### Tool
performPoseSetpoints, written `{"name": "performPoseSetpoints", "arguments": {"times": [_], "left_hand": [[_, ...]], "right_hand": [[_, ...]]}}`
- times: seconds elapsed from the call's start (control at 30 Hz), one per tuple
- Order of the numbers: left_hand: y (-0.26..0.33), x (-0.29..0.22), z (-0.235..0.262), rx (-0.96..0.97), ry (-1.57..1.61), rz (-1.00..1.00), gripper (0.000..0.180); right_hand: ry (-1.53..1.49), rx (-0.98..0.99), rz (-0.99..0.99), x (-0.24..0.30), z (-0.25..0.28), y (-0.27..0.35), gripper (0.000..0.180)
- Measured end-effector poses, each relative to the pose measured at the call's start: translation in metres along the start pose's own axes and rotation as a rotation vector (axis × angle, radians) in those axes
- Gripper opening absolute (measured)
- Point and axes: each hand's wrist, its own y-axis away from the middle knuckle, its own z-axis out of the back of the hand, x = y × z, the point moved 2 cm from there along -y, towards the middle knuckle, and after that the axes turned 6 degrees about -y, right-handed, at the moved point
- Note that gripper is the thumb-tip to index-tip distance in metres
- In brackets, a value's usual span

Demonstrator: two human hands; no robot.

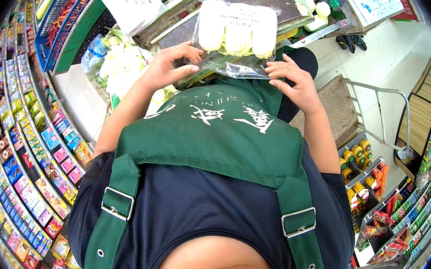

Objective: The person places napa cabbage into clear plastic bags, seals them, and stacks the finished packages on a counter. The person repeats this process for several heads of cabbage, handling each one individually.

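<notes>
A clear plastic bag [240, 68] holds three pale yellow-white heads of baby napa cabbage [238, 37] side by side, with blue print across the film. It lies on the dark top of the work table, its loose near end hanging toward my green apron. My left hand [170, 67] has its fingers and thumb curled at the left edge of this loose end. At the opposite edge, my right hand [297, 83] grips the film between thumb and fingers. Where exactly the film passes between the fingertips is hard to see.
Left of the table stands a blue crate [63, 21] of red chillies. Loose cabbage leaves [121, 66] are piled beside my left forearm. A white package [130, 3] lies at the back left. A flat trolley [333, 101] with a metal handle is on the right, black gloves [351, 42] beyond it.
</notes>
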Motion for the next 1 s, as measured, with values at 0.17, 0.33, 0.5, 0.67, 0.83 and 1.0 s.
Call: {"name": "performPoseSetpoints", "arguments": {"times": [0.17,0.33,0.5,0.67,0.83,1.0], "left_hand": [[0.004,0.002,0.0,-0.061,0.033,0.029,0.005],[-0.001,-0.005,-0.003,-0.36,0.02,-0.079,0.009],[-0.044,-0.012,-0.015,-0.687,0.087,0.026,0.017],[-0.064,-0.009,-0.009,-0.851,0.018,0.026,0.016],[-0.07,-0.019,-0.006,-0.931,-0.169,-0.309,0.012],[-0.104,-0.035,0.012,-0.923,-0.086,-0.208,0.013]], "right_hand": [[-0.037,-0.05,-0.005,-0.003,-0.001,0.007,0.007],[-0.034,-0.286,0.136,-0.004,-0.001,0.0,0.008],[-0.053,-0.651,0.12,0.0,-0.016,-0.047,0.011],[0.018,-0.817,0.187,-0.002,-0.015,-0.071,0.015],[-0.109,-0.8,0.234,-0.003,-0.011,-0.065,0.016],[-0.146,-0.872,0.371,0.01,0.011,-0.1,0.017]]}}
